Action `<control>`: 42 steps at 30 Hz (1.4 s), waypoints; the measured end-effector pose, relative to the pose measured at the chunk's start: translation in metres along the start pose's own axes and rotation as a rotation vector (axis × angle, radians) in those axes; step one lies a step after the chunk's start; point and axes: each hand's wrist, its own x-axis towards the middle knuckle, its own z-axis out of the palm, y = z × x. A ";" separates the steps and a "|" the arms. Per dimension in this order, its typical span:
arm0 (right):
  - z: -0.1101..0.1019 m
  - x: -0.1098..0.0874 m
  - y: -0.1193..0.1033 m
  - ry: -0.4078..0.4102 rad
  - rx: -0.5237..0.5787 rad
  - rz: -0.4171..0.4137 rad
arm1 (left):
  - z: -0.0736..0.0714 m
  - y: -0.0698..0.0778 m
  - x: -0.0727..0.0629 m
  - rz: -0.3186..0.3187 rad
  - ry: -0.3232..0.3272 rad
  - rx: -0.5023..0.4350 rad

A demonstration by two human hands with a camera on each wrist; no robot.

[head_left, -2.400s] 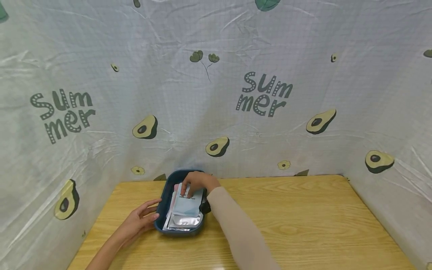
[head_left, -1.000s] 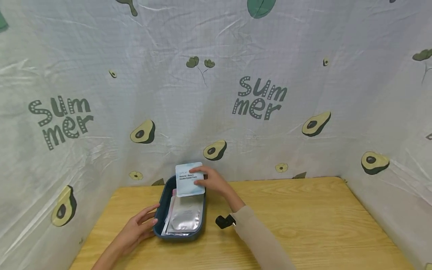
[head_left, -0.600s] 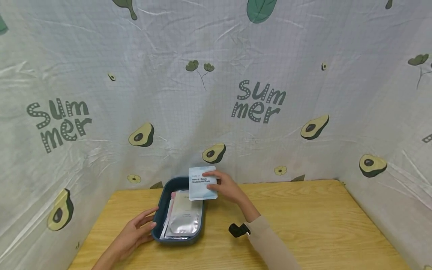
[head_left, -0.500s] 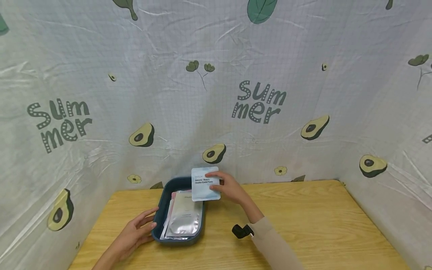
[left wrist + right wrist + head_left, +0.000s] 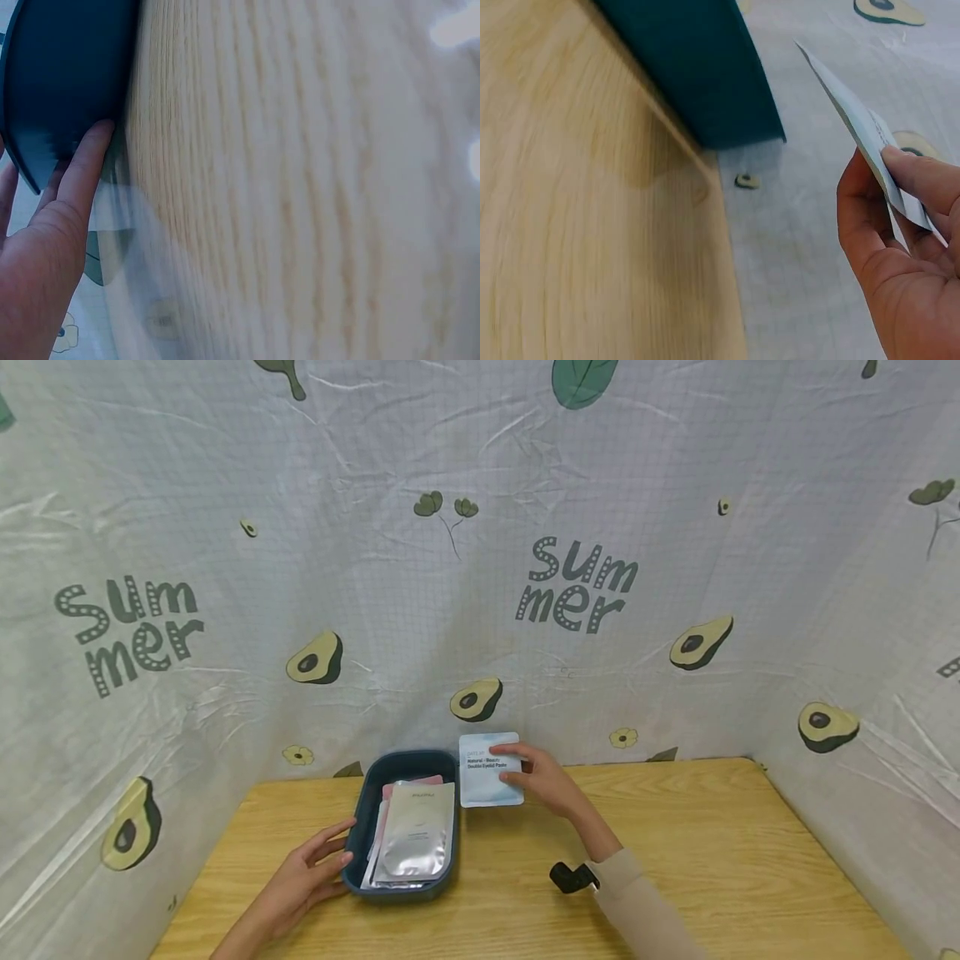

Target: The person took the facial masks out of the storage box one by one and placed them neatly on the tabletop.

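Note:
A pale blue packet of double eyelid paste [image 5: 480, 785] is pinched in my right hand [image 5: 551, 785], raised just right of the dark blue bin's back corner. The right wrist view has the packet [image 5: 855, 116] edge-on, thumb on its printed face and fingers behind. My left hand [image 5: 303, 872] touches the left wall of the bin [image 5: 358, 835] with fairly straight fingers. Inside the bin lies a stack of flat sachets, topped by a cream and silver one [image 5: 420, 827]; a pink one [image 5: 435, 780] pokes out behind it. The left wrist view shows fingertips against the bin wall [image 5: 67, 67].
The bin stands on a wood-grain table [image 5: 675, 835], toward its back left. Behind the table hangs a pale sheet [image 5: 390, 610] printed with avocados. A small black device [image 5: 573, 877] sits at my right wrist by the beige sleeve [image 5: 645, 910].
My right hand has lifted the pale blue packet off the stack and carried it right, past the bin's rim. The cream and silver sachet is uncovered. My left hand stays at the bin.

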 end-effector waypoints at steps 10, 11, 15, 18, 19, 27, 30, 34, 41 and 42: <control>-0.015 -0.004 0.005 -0.009 0.008 -0.002 | -0.004 0.003 -0.003 0.021 0.002 -0.013; -0.016 -0.004 0.007 -0.007 0.004 0.004 | -0.004 0.003 -0.003 0.022 0.005 -0.010; -0.017 -0.006 0.013 -0.005 -0.037 0.042 | -0.003 0.001 -0.003 0.015 0.018 -0.006; -0.016 -0.008 0.016 -0.008 -0.049 0.074 | -0.003 0.000 -0.001 0.005 0.021 -0.004; -0.016 -0.008 0.018 -0.008 -0.044 0.084 | -0.003 0.000 0.000 0.003 0.026 0.000; -0.015 -0.008 0.037 0.028 -0.061 0.150 | -0.001 0.001 0.002 0.019 0.023 0.020; -0.014 -0.008 0.046 0.017 -0.072 0.162 | 0.000 -0.001 0.000 0.013 0.021 0.014; -0.010 -0.002 0.057 -0.012 -0.164 0.126 | 0.000 -0.002 0.001 0.015 0.014 0.007; 0.004 0.002 0.056 0.070 -0.296 0.179 | -0.001 -0.005 0.001 0.002 0.007 0.003; 0.006 0.002 0.055 0.088 -0.314 0.184 | -0.001 -0.005 0.001 0.001 0.011 0.005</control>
